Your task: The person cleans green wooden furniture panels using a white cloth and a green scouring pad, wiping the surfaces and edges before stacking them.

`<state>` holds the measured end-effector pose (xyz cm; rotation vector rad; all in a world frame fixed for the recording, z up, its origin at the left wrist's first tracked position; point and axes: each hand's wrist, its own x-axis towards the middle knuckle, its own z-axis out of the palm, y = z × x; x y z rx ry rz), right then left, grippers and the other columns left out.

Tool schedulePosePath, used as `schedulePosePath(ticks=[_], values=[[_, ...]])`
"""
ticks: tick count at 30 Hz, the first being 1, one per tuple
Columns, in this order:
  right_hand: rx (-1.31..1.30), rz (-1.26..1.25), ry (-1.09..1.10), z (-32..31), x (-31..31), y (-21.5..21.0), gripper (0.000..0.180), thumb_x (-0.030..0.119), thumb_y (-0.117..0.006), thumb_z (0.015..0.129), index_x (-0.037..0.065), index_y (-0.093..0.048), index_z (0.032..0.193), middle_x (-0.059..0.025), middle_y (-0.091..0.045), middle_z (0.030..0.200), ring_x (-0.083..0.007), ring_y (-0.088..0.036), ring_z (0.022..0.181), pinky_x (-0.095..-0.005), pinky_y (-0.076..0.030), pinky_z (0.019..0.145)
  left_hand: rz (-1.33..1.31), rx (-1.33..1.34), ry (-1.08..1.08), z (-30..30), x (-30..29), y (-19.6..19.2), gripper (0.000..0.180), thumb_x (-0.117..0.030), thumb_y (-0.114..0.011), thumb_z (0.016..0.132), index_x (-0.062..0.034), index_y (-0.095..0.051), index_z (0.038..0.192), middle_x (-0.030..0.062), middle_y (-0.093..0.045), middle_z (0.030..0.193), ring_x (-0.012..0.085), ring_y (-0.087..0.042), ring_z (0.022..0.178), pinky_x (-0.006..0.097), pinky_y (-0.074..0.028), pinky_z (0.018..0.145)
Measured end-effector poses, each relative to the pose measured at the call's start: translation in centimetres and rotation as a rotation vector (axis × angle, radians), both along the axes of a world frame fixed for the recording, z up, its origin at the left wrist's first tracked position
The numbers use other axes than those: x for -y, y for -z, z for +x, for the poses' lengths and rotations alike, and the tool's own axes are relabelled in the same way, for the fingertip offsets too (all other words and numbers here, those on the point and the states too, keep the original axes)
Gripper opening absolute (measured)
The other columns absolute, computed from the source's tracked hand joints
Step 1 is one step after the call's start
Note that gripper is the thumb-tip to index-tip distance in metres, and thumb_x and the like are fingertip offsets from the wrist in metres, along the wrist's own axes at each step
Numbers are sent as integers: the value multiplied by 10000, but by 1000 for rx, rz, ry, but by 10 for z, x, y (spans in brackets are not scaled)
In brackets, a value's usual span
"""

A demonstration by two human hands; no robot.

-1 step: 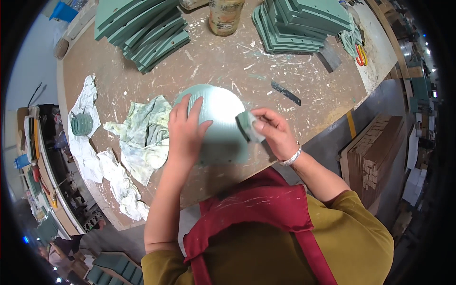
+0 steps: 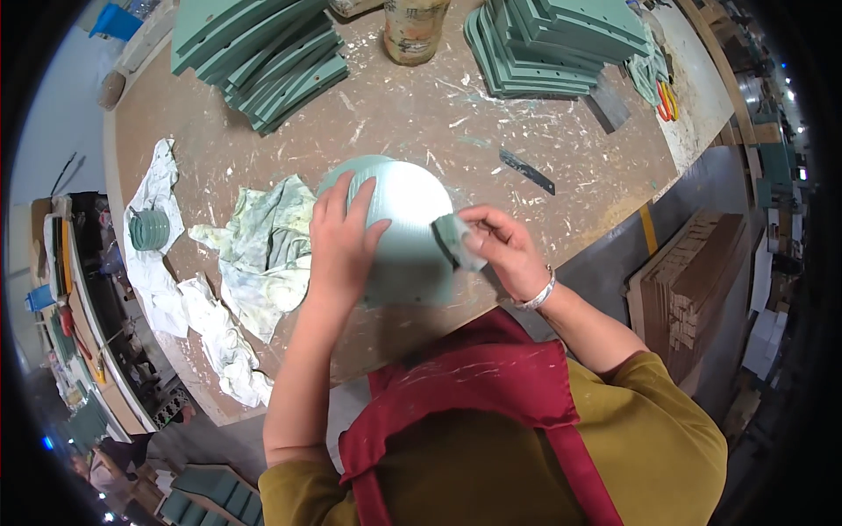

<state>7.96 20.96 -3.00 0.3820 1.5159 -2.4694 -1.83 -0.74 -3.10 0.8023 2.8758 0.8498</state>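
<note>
A light green panel (image 2: 408, 254) with a rounded top and a glossy upper face lies on the workbench in front of me. My left hand (image 2: 344, 230) rests on its left side, fingers spread and holding nothing. In my right hand (image 2: 509, 250), pinched between thumb and fingers, is a small green-and-white pad (image 2: 451, 235). The pad is against the panel's right edge. Part of it is covered by my fingers.
Left of the panel are a stained rag (image 2: 267, 254), white cloths (image 2: 232, 355) and a green ring-shaped roll (image 2: 150, 230). Stacks of green panels (image 2: 272, 61) (image 2: 535, 61) flank a jar (image 2: 414, 35) at the back. A dark flat blade (image 2: 528, 171) lies at right, near orange-handled scissors (image 2: 668, 103).
My right hand and the pad have shifted slightly toward me along the panel's right edge. My left hand stays where it was on the panel.
</note>
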Motion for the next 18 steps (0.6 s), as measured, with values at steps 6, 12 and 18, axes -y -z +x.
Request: schedulePosePath(ticks=[6,12,18], values=[[-87,479,-31,-10,-40,-8,342,85,-644,878,9,-569,1203,-53,-610,1021,-111,-582,925,-258,-473,821,-37,-113,76,-2,-30,7,468,-151,-636,835,-81,-521,1284,138,-471,1354,362,-457,1204,461,-371,988],[-422,1115,-147,-54,-79,-22,365,61,-660,819,20,-582,1173,-136,-594,1107,-290,-580,1033,-346,-457,891,-125,-240,54,1,-35,5,455,-203,-652,824,-121,-550,1260,92,-492,1328,284,-474,1202,450,-372,985],[-509,1264,-342,-63,-70,-30,372,15,-655,801,21,-582,1166,-133,-583,1127,-326,-570,1027,-381,-469,862,-55,-214,42,2,-35,4,441,-171,-629,837,-110,-543,1265,94,-493,1332,297,-466,1203,446,-368,977]])
